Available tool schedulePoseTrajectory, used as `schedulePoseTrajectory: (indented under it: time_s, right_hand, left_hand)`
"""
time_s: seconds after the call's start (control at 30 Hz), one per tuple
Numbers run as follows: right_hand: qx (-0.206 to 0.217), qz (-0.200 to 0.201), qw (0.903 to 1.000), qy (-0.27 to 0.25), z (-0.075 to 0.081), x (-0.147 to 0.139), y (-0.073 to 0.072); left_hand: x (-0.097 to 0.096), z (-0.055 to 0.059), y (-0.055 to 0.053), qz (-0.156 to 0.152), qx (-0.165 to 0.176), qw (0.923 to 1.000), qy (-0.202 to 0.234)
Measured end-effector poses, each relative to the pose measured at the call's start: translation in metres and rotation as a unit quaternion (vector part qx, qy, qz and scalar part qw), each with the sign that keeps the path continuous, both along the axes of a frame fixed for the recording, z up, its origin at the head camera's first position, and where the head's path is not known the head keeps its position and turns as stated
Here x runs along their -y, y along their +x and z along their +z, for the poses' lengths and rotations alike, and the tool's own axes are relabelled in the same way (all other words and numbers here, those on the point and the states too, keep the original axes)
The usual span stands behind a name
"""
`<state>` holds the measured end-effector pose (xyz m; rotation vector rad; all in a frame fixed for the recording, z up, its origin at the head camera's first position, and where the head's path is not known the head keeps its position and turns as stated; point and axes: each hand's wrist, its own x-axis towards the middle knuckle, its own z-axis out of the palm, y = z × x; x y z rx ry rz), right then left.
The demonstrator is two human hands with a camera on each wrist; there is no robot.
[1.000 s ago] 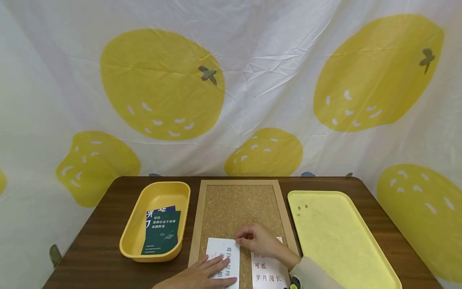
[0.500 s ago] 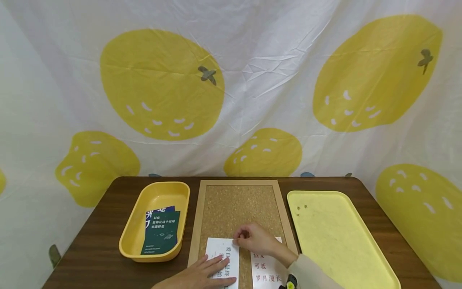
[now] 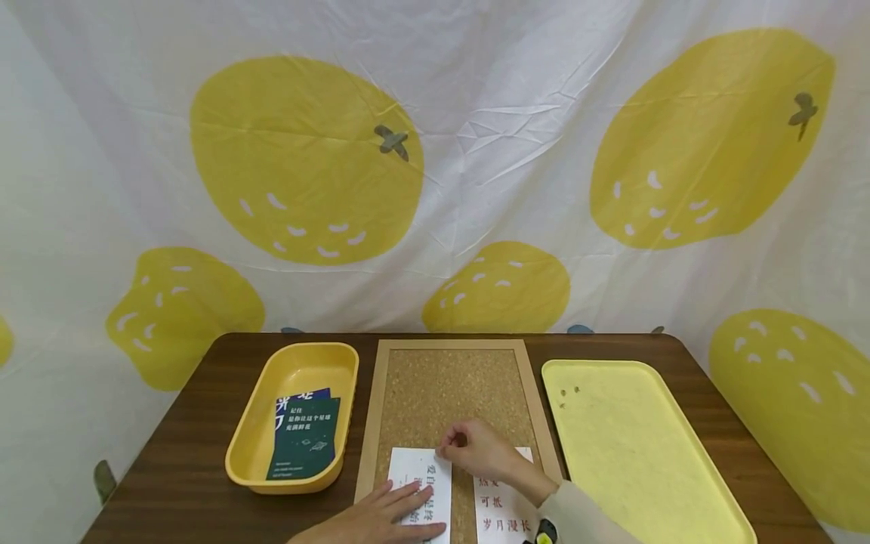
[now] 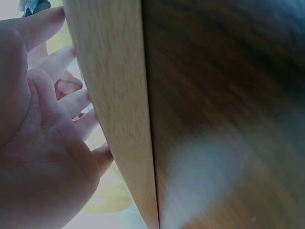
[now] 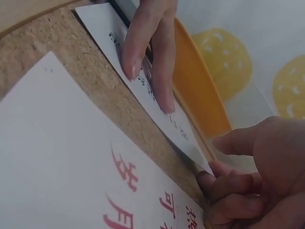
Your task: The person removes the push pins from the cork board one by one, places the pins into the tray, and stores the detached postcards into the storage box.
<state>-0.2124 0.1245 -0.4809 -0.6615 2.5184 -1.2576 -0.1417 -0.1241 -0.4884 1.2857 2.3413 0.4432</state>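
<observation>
My left hand [image 3: 384, 517] lies with spread fingers on a white card with black lettering [image 3: 402, 456], pressing it to a wood-framed corkboard [image 3: 455, 393]. At that card's upper right corner, my right hand [image 3: 481, 453] has curled fingers, with thumb and fingertips close together. The right wrist view shows the card's corner [image 5: 202, 163] lifted a little off the cork, right at those fingertips. Beside it on the board lies a white card with red lettering [image 3: 511, 505], partly covered by the right forearm. The left wrist view has the palm [image 4: 52, 152] along the frame [image 4: 112, 71].
On the left, a yellow-orange tub [image 3: 234, 457] contains a dark green card [image 3: 306, 446] over a purple-blue card [image 3: 319, 394]. A pale yellow tray [image 3: 639, 438] stands right of the board, with several tiny objects [image 3: 563, 393] near its far left corner. Behind hangs a lemon-print cloth [image 3: 503, 189].
My right hand has shifted very slightly left at the card's corner, and its wrist has moved a little left too. The left hand stays put on the card.
</observation>
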Motion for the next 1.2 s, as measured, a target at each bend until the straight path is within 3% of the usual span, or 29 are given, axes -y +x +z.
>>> schedulePoseTrajectory:
  time_s: [0.2,0.33,0.57,0.8,1.03,1.2]
  right_hand:
    - [0.008,0.003,0.9998,-0.019,-0.001,-0.002,0.000]
    - [0.034,0.005,0.9985,-0.042,-0.005,-0.004,0.001]
    - [0.107,0.058,0.9881,-0.095,-0.010,-0.008,0.002]
    - [0.113,0.105,0.9849,-0.079,-0.012,-0.011,0.001]
    - [0.091,0.106,0.9883,-0.061,-0.013,-0.012,0.001]
    - [0.100,0.099,0.9876,-0.068,-0.013,-0.012,0.001]
  left_hand:
    - [-0.001,-0.001,0.000,-0.003,-0.009,1.0000,0.000]
    - [-0.001,-0.003,0.000,-0.002,-0.018,0.9998,0.003]
    - [0.000,-0.003,0.002,0.009,-0.014,0.9999,0.002]
    - [0.000,-0.004,0.002,0.011,-0.014,0.9998,0.007]
    - [-0.001,0.000,0.001,0.019,0.012,0.9995,0.020]
    - [0.000,0.002,0.001,0.026,0.008,0.9992,0.031]
